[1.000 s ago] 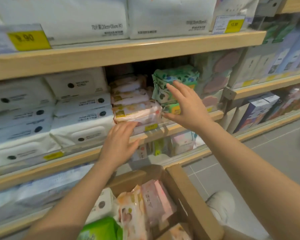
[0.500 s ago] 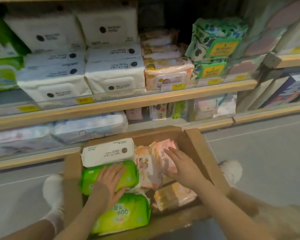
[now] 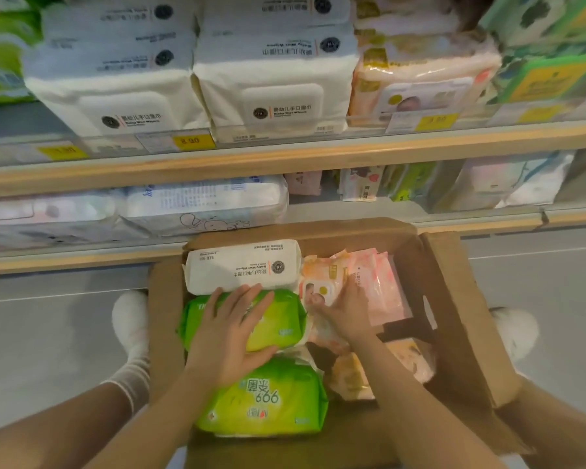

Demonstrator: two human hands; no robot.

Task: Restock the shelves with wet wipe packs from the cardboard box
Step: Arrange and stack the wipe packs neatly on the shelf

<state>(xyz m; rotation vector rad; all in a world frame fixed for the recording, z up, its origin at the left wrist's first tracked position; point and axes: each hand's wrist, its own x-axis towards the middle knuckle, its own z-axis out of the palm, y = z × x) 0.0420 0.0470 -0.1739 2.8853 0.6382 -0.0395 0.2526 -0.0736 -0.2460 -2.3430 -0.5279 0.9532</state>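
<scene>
An open cardboard box (image 3: 454,316) stands on the floor below the shelves. It holds a white wipe pack (image 3: 244,265), two green packs (image 3: 285,319) (image 3: 268,401), a peach pack with a baby picture (image 3: 322,282) and thin pink packs (image 3: 386,292). My left hand (image 3: 230,330) lies spread on the upper green pack, thumb along its near edge. My right hand (image 3: 342,309) grips the peach pack, with its thumb on the left side and its fingers tucked down between that pack and the pink ones.
The wooden shelf (image 3: 285,160) above carries white packs (image 3: 274,82), peach packs (image 3: 420,79) and green patterned packs (image 3: 548,62) behind price tags. A lower shelf (image 3: 82,262) holds pale packs. White shoes (image 3: 131,319) (image 3: 515,333) flank the box on grey floor.
Both hands came down from the peach packs on the shelf into the box. The left hand slid further over the green pack. The right hand moved from the pink packs onto the peach pack.
</scene>
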